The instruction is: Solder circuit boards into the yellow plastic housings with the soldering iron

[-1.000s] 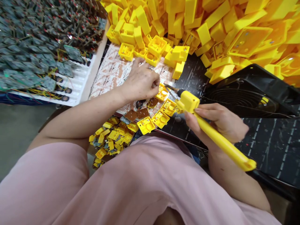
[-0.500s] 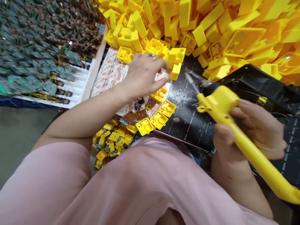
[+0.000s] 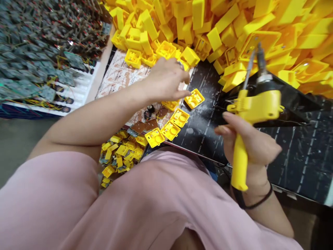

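Observation:
My left hand [image 3: 168, 81] reaches right over the printed paper sheet [image 3: 119, 74], fingers stretched out, fingertips at the edge of a small open yellow housing [image 3: 194, 98] that lies on the black mat [image 3: 205, 128]. My right hand [image 3: 251, 144] is wrapped round the handle of a yellow soldering iron [image 3: 253, 107], held upright with its metal tip [image 3: 260, 57] pointing up and away from the parts. A row of three open yellow housings [image 3: 170, 130] lies near the mat's front edge, beside small brown circuit boards [image 3: 145, 126].
A large heap of yellow plastic housings [image 3: 234, 24] fills the back. A tray of green circuit boards with wires [image 3: 39, 52] is at the left. A black fan box [image 3: 299, 100] sits at the right. Finished yellow pieces [image 3: 119, 152] lie in a box below. My pink-clothed lap [image 3: 145, 208] fills the foreground.
My left hand went up to the heap and came back down; a yellow housing now lies on the black mat. My right hand swung the soldering iron away from the parts, tip now upward.

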A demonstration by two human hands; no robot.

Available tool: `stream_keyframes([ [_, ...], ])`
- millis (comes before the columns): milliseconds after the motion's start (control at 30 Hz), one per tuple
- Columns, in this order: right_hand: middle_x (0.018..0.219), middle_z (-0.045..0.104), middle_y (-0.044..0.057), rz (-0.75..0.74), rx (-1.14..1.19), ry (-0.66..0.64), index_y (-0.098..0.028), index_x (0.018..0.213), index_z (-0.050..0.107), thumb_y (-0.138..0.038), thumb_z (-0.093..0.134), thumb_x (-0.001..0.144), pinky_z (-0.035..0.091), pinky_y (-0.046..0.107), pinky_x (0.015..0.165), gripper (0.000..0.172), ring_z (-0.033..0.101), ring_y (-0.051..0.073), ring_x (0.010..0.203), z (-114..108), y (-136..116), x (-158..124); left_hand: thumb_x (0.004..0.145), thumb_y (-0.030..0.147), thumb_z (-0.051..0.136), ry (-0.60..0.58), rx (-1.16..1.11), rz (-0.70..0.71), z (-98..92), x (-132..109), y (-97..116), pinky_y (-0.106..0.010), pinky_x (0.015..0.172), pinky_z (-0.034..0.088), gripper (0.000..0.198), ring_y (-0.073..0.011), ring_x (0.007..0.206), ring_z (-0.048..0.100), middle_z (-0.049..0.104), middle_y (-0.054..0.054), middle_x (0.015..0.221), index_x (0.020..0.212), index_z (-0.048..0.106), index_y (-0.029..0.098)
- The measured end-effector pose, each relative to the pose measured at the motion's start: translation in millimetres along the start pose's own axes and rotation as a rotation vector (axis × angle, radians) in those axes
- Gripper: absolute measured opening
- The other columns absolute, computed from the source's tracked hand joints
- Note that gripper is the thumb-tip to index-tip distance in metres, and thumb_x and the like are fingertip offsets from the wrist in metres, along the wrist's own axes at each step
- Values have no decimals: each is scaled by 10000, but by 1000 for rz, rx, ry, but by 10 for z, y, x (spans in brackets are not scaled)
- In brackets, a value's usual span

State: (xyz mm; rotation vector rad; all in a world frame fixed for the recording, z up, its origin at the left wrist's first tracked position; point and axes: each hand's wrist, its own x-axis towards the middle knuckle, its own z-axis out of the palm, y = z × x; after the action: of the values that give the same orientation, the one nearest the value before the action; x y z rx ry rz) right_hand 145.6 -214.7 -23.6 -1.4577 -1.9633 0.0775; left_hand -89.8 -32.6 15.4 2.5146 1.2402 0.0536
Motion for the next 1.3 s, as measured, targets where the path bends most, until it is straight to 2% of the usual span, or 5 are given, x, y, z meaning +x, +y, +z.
stream_keyframes([
  [200,815,712,15,-296,-146,-71,-271,1232,730,-289,668,1043,470,262,640,200,684,158,706,168,104,405,947,214,547,-23,143,-147,-409,-473,-495,-419,1074,481,332,-230,1041,641,798,-42,1110,1153,806,209],
  [400,970,733,104,-306,-268,-169,-210,1268,679,-475,617,1067,438,278,664,339,695,213,912,507,130,787,836,121,521,-209,286,45,-212,-835,-956,-442,1150,459,530,-281,1321,585,664,-60,1444,1312,726,233],
  [633,1020,756,107,-221,-265,-285,-203,1294,651,-438,610,1055,434,282,607,337,712,213,824,601,159,831,1023,390,444,-21,152,99,277,-941,-1091,-507,1244,411,360,-295,1402,547,660,-135,1450,1087,718,165],
  [933,1087,762,48,-325,109,-404,-318,1387,554,-224,631,1022,640,352,817,385,767,228,932,40,65,199,842,490,652,60,-451,-38,27,-955,-960,-364,824,565,312,-212,858,711,774,-66,908,939,737,206],
  [1300,993,722,81,-213,-181,-125,-238,1324,633,-371,735,979,588,369,755,384,705,275,923,275,-2,5,851,326,729,50,-666,-189,132,-780,-860,-305,686,561,560,-165,724,717,739,-37,812,1386,639,186],
])
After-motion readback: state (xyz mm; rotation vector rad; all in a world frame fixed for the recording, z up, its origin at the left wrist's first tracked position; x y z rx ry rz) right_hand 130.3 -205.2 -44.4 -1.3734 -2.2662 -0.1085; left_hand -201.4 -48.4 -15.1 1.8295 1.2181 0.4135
